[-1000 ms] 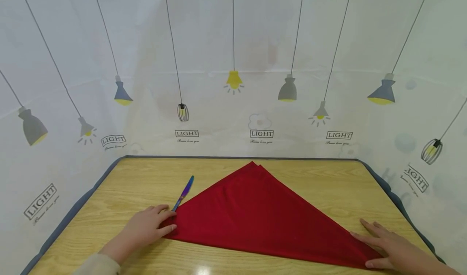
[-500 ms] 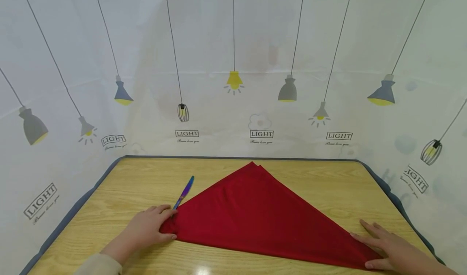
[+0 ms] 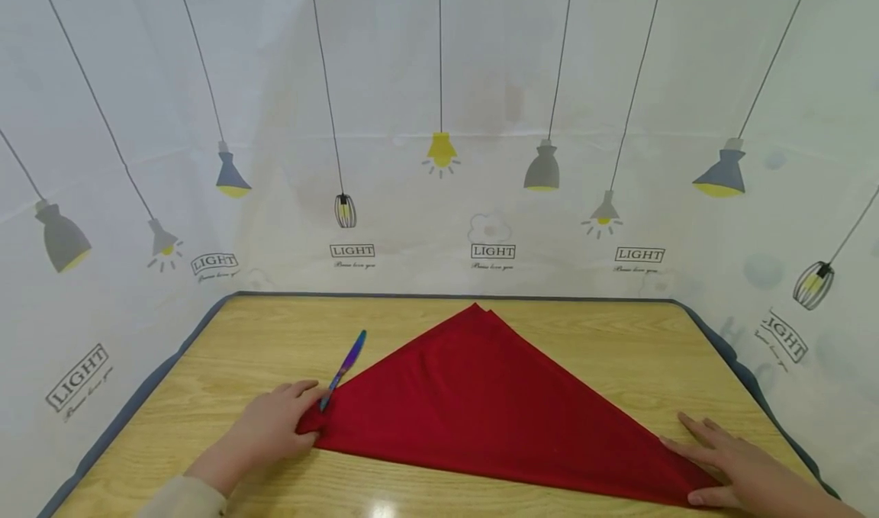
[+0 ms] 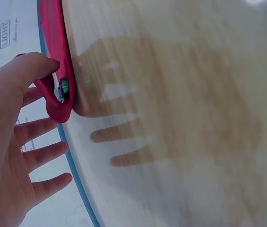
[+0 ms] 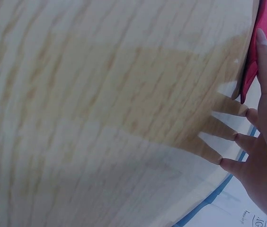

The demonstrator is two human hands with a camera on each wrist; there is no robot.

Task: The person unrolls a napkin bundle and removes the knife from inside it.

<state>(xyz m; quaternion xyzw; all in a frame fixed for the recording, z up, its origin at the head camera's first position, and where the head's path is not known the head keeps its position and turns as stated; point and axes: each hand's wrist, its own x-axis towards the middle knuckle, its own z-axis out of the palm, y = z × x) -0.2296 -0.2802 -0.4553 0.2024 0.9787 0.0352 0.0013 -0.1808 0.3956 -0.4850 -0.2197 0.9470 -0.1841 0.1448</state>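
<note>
A red cloth napkin [image 3: 474,411], folded into a wide triangle, lies on the wooden table with its peak pointing away. At its left corner my left hand [image 3: 264,426] pinches the fabric between thumb and fingers. The left wrist view shows that corner bent up into a curl [image 4: 59,112], with the end of the knife handle showing inside the fold. An iridescent blue-purple table knife [image 3: 349,358] lies slantwise beside my left fingers, its handle overlapping the cloth's left edge. My right hand [image 3: 751,472] rests on the right corner, fingers spread and fairly straight.
The wooden tabletop [image 3: 261,342] has a dark blue edge [image 3: 439,297] along its back and sides. Behind it, a pale sheet printed with hanging lamps [image 3: 441,152] encloses three sides.
My left hand has shifted slightly left, its thumb drawing in with the cloth's left corner. More of the knife handle shows now. The right hand stays still.
</note>
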